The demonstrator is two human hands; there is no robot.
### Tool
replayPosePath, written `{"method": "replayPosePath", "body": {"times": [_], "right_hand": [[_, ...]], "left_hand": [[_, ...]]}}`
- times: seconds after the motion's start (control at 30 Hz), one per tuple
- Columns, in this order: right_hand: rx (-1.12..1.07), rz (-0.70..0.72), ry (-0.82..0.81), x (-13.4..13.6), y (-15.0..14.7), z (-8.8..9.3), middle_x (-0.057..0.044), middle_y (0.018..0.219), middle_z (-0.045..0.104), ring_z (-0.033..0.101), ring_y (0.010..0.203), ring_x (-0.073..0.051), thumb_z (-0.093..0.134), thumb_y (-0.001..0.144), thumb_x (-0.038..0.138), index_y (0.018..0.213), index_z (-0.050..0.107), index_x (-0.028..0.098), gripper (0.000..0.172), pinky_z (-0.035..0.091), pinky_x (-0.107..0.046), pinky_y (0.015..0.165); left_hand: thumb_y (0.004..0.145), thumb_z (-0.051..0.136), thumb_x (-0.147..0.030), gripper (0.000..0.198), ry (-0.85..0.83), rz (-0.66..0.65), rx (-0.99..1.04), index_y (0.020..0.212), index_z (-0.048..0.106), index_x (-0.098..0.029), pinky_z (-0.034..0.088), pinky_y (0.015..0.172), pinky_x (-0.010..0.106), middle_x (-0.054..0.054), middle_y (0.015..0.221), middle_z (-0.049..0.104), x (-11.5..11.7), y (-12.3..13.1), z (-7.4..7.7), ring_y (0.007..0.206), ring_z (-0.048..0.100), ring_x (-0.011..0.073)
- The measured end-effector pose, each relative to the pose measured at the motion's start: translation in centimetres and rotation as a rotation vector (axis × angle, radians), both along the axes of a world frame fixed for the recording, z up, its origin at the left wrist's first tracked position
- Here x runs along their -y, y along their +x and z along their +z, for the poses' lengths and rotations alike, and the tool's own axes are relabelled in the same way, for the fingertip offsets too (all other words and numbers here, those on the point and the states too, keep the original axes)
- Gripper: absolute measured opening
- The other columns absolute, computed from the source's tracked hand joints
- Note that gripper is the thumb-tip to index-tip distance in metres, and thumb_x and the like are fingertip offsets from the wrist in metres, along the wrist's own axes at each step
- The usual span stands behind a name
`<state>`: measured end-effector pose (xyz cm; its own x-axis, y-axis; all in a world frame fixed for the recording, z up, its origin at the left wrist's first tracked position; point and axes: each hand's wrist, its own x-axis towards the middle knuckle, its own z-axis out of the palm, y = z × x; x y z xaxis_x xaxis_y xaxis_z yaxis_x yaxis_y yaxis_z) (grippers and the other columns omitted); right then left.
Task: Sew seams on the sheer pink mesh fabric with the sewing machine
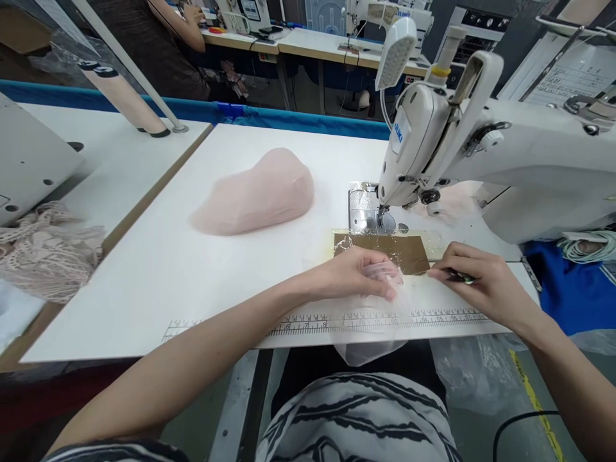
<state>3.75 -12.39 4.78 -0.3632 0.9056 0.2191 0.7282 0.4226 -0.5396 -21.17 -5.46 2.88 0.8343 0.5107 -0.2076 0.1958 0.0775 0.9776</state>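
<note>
My left hand [360, 274] pinches a sheer pale pink fabric piece [370, 351] that drapes over the table's front edge. To its right, my right hand [484, 282] is closed around a small dark metal tool [457, 276], partly hidden by the fingers, with the thumb and forefinger pressed together at the left. Both hands are in front of the sewing machine's needle area [382, 215], beside a brown plate [409, 251] taped to the table. Farther left on the white table [158, 276] lies a stack of pale pink cup-shaped fabric pieces [262, 192].
The white sewing machine [529, 141] fills the right side. A printed ruler [308, 325] runs along the front edge. Pink cords [52, 250] lie at the left near another machine [29, 154]. Blue cloth [568, 289] hangs at the right. Another person [154, 48] is behind the table.
</note>
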Motion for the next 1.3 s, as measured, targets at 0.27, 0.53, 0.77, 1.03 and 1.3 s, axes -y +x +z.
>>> {"method": "replayPosePath", "body": {"times": [0.27, 0.53, 0.77, 1.03, 1.3], "right_hand": [[-0.570, 0.009, -0.444, 0.8, -3.7, -1.3, 0.002, 0.058, 0.053, 0.041, 0.045, -0.011, 0.042, 0.095, 0.041, 0.073, 0.051, 0.023, 0.030, 0.033, -0.027, 0.045], [0.101, -0.355, 0.482, -0.1, 1.8, 0.1, -0.003, 0.065, 0.059, 0.049, 0.053, -0.015, 0.055, 0.087, 0.023, 0.077, 0.059, 0.022, 0.011, 0.035, -0.030, 0.051], [0.262, 0.044, 0.167, 0.1, 0.2, -0.4, -0.004, 0.078, 0.067, 0.059, 0.067, -0.018, 0.059, 0.085, 0.038, 0.084, 0.065, 0.023, 0.016, 0.039, -0.029, 0.053], [-0.106, -0.135, -0.096, 0.2, -1.4, -0.3, -0.005, 0.080, 0.065, 0.057, 0.070, -0.016, 0.048, 0.092, 0.042, 0.089, 0.070, 0.022, 0.030, 0.043, -0.028, 0.060], [-0.127, 0.053, -0.470, 0.2, -0.5, -0.1, -0.004, 0.085, 0.065, 0.055, 0.071, -0.017, 0.057, 0.087, 0.045, 0.082, 0.072, 0.024, 0.026, 0.041, -0.031, 0.061]], "left_hand": [[0.078, 0.069, -0.038, 0.024, 0.017, -0.083, -0.107, 0.073, 0.066, -0.015, 0.032, 0.051, 0.021, 0.000, 0.068, 0.062, 0.4, 0.3, -0.1, 0.054, 0.045, 0.0068], [0.081, 0.066, -0.037, 0.027, 0.023, -0.087, -0.030, 0.067, 0.062, -0.014, 0.031, 0.052, 0.021, -0.001, 0.067, 0.060, 0.6, 0.5, 0.7, 0.053, 0.041, 0.0054], [0.080, 0.067, -0.036, 0.020, 0.039, -0.055, -0.024, 0.078, 0.065, -0.016, 0.037, 0.065, 0.024, 0.000, 0.078, 0.064, 0.4, 0.2, 0.5, 0.069, 0.055, 0.0091], [0.082, 0.064, -0.046, 0.037, 0.068, -0.050, -0.015, 0.062, 0.060, -0.015, 0.029, 0.056, 0.023, -0.004, 0.059, 0.043, 0.2, 0.1, 0.0, 0.055, 0.038, 0.0071], [0.083, 0.063, -0.042, 0.034, 0.071, -0.050, -0.022, 0.064, 0.057, -0.014, 0.028, 0.055, 0.023, -0.003, 0.064, 0.047, -0.1, 0.0, 0.3, 0.057, 0.039, 0.0070]]}}
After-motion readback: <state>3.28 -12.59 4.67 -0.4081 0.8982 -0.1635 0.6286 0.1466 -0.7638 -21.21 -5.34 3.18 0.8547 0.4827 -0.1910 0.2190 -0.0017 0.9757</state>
